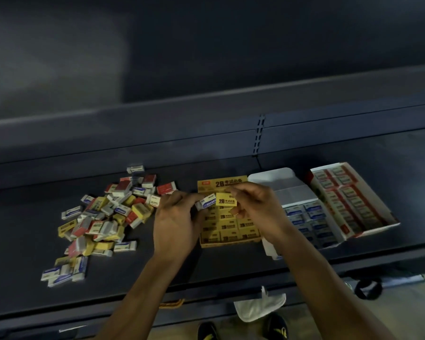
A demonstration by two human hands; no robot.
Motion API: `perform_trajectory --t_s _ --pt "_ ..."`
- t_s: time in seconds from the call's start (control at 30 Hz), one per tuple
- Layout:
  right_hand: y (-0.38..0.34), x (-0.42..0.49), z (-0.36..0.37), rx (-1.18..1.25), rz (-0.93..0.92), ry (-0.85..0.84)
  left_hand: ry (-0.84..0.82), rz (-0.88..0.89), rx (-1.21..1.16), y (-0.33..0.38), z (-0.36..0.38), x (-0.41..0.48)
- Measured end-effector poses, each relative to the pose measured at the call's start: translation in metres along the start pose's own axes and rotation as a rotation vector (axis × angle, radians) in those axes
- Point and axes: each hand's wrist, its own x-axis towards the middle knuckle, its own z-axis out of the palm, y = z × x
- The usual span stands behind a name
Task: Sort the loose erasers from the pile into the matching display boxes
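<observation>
A pile of loose erasers [103,217] in yellow, red and blue-white sleeves lies on the dark shelf at the left. Three display boxes stand to the right: a yellow box [227,231], a blue-white box [304,217] and a red box [349,200], each holding several erasers. My left hand [174,224] grips a blue-white eraser [206,201] above the yellow box. My right hand [255,204] pinches a yellow 2B eraser [226,200] right beside it, also over the yellow box.
The dark shelf [22,241] runs across the view with a raised back rail. Below the shelf's front edge lie a white cloth [258,307] and my shoes [276,327] on the floor.
</observation>
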Motion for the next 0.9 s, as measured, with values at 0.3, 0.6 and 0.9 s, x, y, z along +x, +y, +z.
perform_trajectory --t_s 0.3,0.6,0.9 --pt "0.007 -0.004 -0.031 -0.394 -0.046 -0.045 -0.020 0.010 0.007 0.025 0.017 -0.003" --pt "0.018 0.015 -0.040 -0.822 -0.219 0.127 -0.048 -0.047 0.048 0.021 0.020 -0.015" --pt "0.023 0.032 -0.027 -1.021 -0.318 0.132 -0.084 -0.106 0.011 0.018 0.020 -0.023"
